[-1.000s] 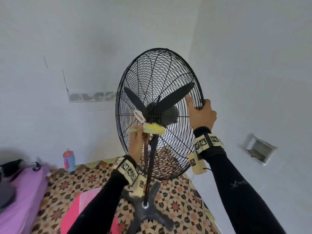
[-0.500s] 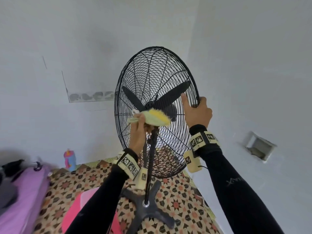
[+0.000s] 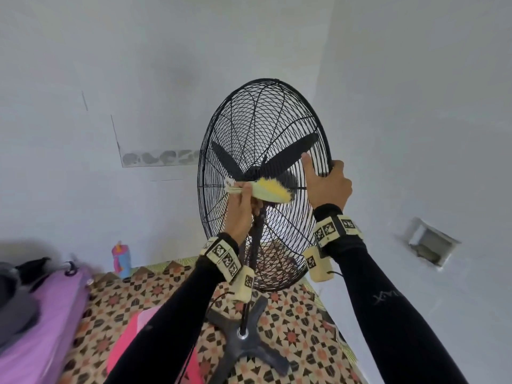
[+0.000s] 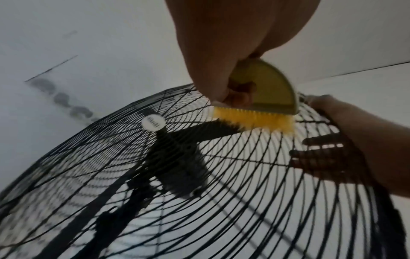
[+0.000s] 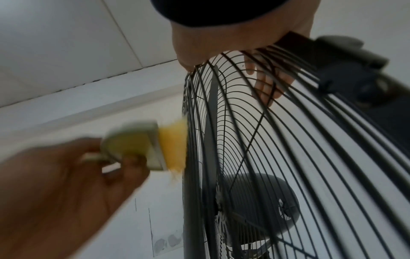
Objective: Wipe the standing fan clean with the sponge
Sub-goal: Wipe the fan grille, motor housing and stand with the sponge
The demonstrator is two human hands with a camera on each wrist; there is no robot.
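Note:
A black standing fan (image 3: 260, 151) with a wire cage stands on a cross base (image 3: 243, 336). My left hand (image 3: 242, 209) grips a pale green scrubber with yellow bristles (image 3: 270, 189), called the sponge, and holds its bristles (image 4: 255, 121) against the front grille near the hub. In the right wrist view the scrubber (image 5: 155, 149) is blurred, bristles touching the cage rim. My right hand (image 3: 328, 184) grips the cage's right rim, thumb on the front wires, fingers (image 5: 266, 84) curled behind the grille. The fan's black blades (image 3: 288, 153) show through the cage.
The fan stands in a corner between two white walls, on a patterned floor mat (image 3: 155, 297). A pink and blue bottle (image 3: 121, 257) stands by the left wall. A purple bed (image 3: 41, 322) lies at the left. A recessed box (image 3: 429, 242) sits in the right wall.
My left hand has moved the scrubber up the front grille, from below the hub to hub level. The right hand has kept its grip on the rim.

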